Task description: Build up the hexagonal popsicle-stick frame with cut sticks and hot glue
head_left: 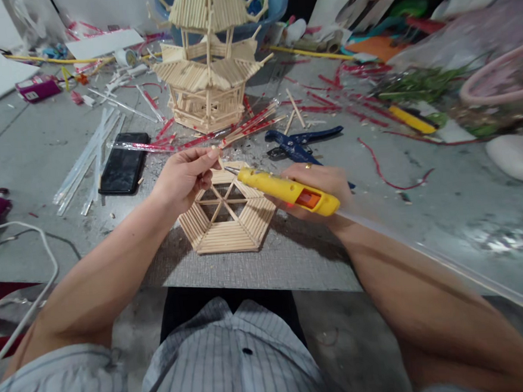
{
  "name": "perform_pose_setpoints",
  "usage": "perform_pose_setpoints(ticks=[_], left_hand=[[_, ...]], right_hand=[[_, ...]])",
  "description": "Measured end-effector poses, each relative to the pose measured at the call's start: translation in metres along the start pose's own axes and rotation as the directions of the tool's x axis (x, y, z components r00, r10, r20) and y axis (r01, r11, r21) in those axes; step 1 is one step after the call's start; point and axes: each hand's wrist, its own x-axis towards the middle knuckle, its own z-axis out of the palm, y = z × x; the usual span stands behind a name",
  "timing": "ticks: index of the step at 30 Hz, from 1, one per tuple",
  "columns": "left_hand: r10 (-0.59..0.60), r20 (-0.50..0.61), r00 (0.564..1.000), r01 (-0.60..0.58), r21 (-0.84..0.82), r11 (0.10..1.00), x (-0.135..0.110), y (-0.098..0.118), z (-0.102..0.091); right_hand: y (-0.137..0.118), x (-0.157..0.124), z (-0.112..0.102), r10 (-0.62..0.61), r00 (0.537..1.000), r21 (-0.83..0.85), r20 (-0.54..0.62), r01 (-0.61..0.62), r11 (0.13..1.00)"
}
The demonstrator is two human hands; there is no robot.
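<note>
My left hand [187, 176] pinches a short wooden stick [218, 154] just above the far edge of a flat hexagonal frame of sticks [227, 213] lying on the grey mat. Gripped in my right hand [321, 187] is a yellow glue gun [288, 190], its metal tip pointing left and almost touching the pinched stick. A clear glue rod [449, 263] trails out of the gun's back toward the lower right. Behind the frame stands a tall pagoda-like tower of sticks [208, 68].
A black phone [123, 162] and several clear glue rods [91, 157] lie at the left. Blue pliers [300, 144] rest right of the tower. Loose red-wrapped sticks [239, 130], red scraps, a white cable [35, 283] and clutter surround the work spot.
</note>
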Motion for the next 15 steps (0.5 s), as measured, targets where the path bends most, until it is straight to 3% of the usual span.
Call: perform_pose_setpoints(ticks=[10, 15], left_hand=[[-0.009, -0.026, 1.000, 0.010, 0.020, 1.000, 0.0010, 0.0017, 0.0004], [-0.015, -0.020, 1.000, 0.015, 0.006, 1.000, 0.0004, 0.0023, 0.0002]], right_hand=[[0.0005, 0.0007, 0.0015, -0.053, 0.998, -0.008, -0.034, 0.053, 0.999], [0.0003, -0.0002, 0.0010, 0.007, 1.000, -0.023, 0.014, -0.007, 1.000]])
